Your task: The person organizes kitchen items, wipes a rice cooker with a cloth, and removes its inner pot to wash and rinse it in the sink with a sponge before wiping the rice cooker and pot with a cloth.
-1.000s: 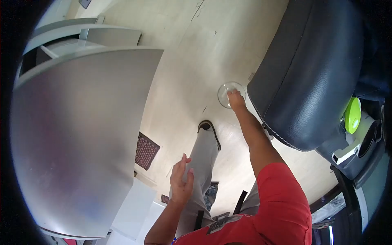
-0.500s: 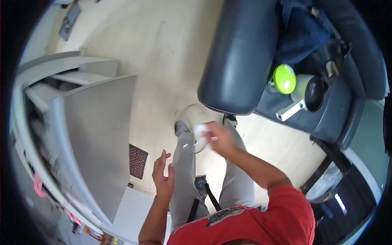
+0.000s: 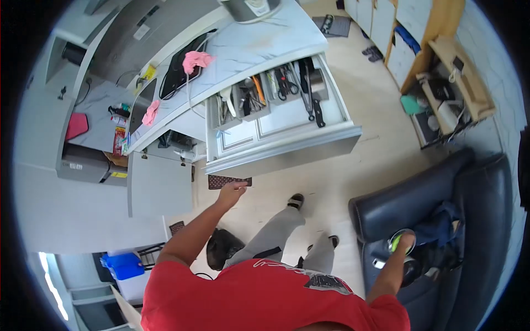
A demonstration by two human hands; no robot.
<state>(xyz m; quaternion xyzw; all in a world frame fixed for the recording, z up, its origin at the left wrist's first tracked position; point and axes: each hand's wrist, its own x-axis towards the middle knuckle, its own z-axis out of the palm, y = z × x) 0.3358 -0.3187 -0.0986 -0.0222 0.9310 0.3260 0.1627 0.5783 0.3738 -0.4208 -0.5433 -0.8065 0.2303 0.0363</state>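
Observation:
My right hand (image 3: 406,241) reaches down to the sofa seat, its fingers closed at the top of a round glass lid (image 3: 393,234) with a thin rim. Bright green (image 3: 395,243) shows under or through the glass. Beside it, partly behind my forearm, sit a dark pan (image 3: 411,271) and its white handle (image 3: 378,263). My left hand (image 3: 232,193) hangs in the air in front of the open drawer (image 3: 287,157), fingers loosely apart and holding nothing. In the drawer are scissors (image 3: 286,85), a black-handled knife (image 3: 318,113) and several other utensils.
The drawer juts out from the marble-patterned counter (image 3: 265,38). A cabinet door (image 3: 160,185) hangs open at the left. Dark clothing (image 3: 439,226) lies on the black sofa (image 3: 397,196). A small patterned mat (image 3: 221,182) and a black bag (image 3: 222,248) are on the floor.
The view has turned left, bringing the drawer's inside and the counter into sight. My right hand has moved from over my legs to the sofa with the glass lid.

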